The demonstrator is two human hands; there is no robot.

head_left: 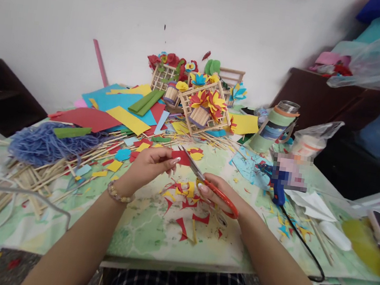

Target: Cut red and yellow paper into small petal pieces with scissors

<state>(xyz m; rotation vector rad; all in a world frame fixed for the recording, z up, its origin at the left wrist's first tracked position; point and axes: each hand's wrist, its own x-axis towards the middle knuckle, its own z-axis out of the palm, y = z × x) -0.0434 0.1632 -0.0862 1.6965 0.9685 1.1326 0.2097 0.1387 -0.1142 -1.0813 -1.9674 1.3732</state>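
Between the thumb and fingers of my left hand (153,166) is a small piece of red paper (181,157). My right hand (218,190) grips orange-handled scissors (220,195), whose parted blades point up and left at the red paper's right end. Below both hands, red and yellow paper scraps (187,198) lie scattered on the patterned tablecloth (143,234). Just beyond the blades rests a cut yellow and red paper piece (196,153). Small yellow squares (114,166) and a blue scalloped paper piece (123,154) lie left of my left hand.
Stick frames with paper flowers (209,103) stand at the back. Coloured paper sheets (91,120), blue yarn (49,145) and many thin sticks (37,188) spread over the left. On the right are a green bottle (272,127), a blue glue gun (278,187) with its cord, and a white cup (308,146).
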